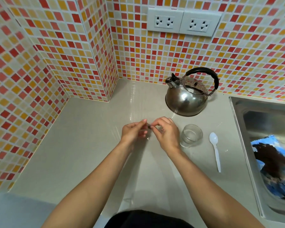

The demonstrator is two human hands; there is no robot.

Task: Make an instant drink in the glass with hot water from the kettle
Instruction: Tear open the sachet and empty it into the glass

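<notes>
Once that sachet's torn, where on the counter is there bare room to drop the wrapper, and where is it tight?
Widest bare patch: counter left of the left hand, out to the tiled wall. Also bare: the near strip between the forearms. Crowded on the right: glass beside the right hand, spoon between glass and sink, kettle behind.

- One cam only, head-worn, wide-angle; no 2nd view to share anything.
- Looks fwd and steeply down over the desk (76,145), facing the tiled corner wall (72,46).
- Close: both forearms run up from bottom edge, sink (253,116) cut off at right, straight lines bend near edges.
</notes>
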